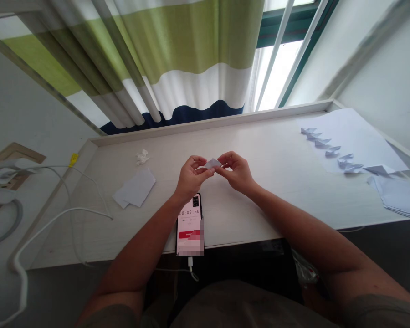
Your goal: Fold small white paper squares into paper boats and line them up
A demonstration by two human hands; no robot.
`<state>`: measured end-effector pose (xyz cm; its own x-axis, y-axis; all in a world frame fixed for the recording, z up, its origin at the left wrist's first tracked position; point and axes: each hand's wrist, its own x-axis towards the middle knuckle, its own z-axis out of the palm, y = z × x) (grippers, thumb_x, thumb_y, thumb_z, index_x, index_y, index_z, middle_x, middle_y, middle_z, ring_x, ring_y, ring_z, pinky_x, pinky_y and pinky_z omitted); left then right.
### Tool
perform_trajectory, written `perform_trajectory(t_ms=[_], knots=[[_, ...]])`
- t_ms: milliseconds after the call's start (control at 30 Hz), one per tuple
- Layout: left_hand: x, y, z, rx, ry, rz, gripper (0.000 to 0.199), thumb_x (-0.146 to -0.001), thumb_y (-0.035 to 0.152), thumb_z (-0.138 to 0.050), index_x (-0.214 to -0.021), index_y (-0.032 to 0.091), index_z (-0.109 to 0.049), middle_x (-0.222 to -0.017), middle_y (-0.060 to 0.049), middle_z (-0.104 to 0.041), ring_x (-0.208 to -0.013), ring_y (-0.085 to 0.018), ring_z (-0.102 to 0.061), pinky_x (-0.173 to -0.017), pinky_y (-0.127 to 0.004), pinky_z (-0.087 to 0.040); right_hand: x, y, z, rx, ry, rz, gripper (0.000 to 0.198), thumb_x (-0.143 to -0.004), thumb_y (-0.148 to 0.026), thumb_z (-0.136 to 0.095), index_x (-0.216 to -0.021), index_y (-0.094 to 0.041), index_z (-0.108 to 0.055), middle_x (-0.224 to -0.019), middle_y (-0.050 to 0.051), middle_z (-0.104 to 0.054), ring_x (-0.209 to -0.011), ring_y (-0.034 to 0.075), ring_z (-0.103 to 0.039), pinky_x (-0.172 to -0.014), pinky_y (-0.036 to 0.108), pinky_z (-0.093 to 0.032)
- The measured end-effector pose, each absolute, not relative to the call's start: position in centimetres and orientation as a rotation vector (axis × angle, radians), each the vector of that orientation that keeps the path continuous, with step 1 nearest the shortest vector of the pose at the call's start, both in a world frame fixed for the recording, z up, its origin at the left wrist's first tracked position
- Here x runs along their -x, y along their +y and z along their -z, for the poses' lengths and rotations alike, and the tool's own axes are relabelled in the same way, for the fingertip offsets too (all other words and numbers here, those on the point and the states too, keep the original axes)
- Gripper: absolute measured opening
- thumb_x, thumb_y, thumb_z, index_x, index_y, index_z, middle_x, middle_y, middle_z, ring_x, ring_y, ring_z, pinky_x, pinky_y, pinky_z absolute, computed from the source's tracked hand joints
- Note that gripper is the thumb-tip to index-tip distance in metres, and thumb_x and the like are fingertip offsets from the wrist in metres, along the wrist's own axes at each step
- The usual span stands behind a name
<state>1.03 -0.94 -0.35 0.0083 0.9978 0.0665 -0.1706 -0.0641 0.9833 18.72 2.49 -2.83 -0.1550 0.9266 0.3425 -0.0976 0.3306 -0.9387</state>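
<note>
Above the middle of the white desk, a small folded piece of white paper [212,163] is held between my two hands. My left hand [191,175] pinches its left side with thumb and fingers. On the right side, my right hand [237,173] grips it the same way, fingertips closed. Part of the paper is hidden behind the fingers. A phone [190,225] with a timer on its screen lies just below my left hand, partly under that forearm.
Several small folded paper shapes [333,151] stand in a row along a large white sheet [358,132] at the right. Below it lies a paper stack [398,193]. Loose paper [138,187] and a crumpled scrap [142,157] are at left, near white cables [71,210]. A curtain [198,41] hangs behind.
</note>
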Motion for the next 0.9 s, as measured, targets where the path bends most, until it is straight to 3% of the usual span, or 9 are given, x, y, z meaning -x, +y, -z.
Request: perform_trajectory(t_ms=[133, 267, 467, 667, 900], knots=[[-1.1, -0.8, 0.6, -1.165, 1.029, -1.295, 0.049, -0.067, 0.036, -0.102, -0.096, 0.018, -0.068, -0.088, -0.001, -0.076, -0.082, -0.016, -0.074, -0.081, -0.032, -0.061, -18.7, 2.6, 2.9, 0.778, -1.343, -1.250, 0.054, -0.072, -0.064, -0.096, -0.094, -0.022, -0.071, -0.086, 0.002, -0.077, -0.077, 0.018, -0.071, -0.071, 0.034, -0.060], [-0.9, -0.6, 0.9, -1.206, 1.038, -1.286, 0.042, -0.072, 0.043, -0.099, -0.092, 0.016, -0.074, -0.083, -0.003, -0.077, -0.077, -0.016, -0.071, -0.076, -0.032, -0.059, -19.0, 2.6, 2.6, 0.765, -1.412, -1.361, 0.049, -0.081, -0.063, -0.090, -0.100, -0.020, -0.079, -0.091, 0.005, -0.081, -0.080, 0.019, -0.073, -0.071, 0.034, -0.060], [-0.5, -0.7, 0.9, -1.450, 1.122, -1.198, 0.030, -0.081, 0.043, -0.091, -0.089, 0.018, -0.076, -0.082, -0.003, -0.077, -0.077, -0.016, -0.070, -0.074, -0.030, -0.054, -20.0, 2.5, 1.8, 0.792, -1.605, -1.155, 0.039, -0.087, -0.060, -0.087, -0.098, -0.022, -0.082, -0.097, 0.006, -0.083, -0.089, 0.022, -0.076, -0.076, 0.036, -0.060], [-0.4, -1.0, 0.7, -1.677, 1.181, -1.175, 0.022, -0.090, 0.040, -0.081, -0.091, 0.020, -0.075, -0.085, -0.004, -0.077, -0.080, -0.018, -0.071, -0.077, -0.031, -0.055, -20.2, 2.3, 1.2, 0.722, -1.715, -1.023, 0.036, -0.091, -0.059, -0.084, -0.089, -0.024, -0.083, -0.088, 0.005, -0.081, -0.082, 0.020, -0.074, -0.072, 0.035, -0.059], [-0.1, -0.9, 1.0, -1.688, 1.142, -1.173, 0.015, -0.089, 0.033, -0.078, -0.090, 0.019, -0.072, -0.084, -0.004, -0.076, -0.077, -0.017, -0.070, -0.077, -0.032, -0.055, -20.1, 2.2, 1.3, 0.687, -1.692, -0.977, 0.033, -0.094, -0.056, -0.081, -0.086, -0.024, -0.083, -0.086, 0.005, -0.079, -0.080, 0.020, -0.073, -0.072, 0.035, -0.057]])
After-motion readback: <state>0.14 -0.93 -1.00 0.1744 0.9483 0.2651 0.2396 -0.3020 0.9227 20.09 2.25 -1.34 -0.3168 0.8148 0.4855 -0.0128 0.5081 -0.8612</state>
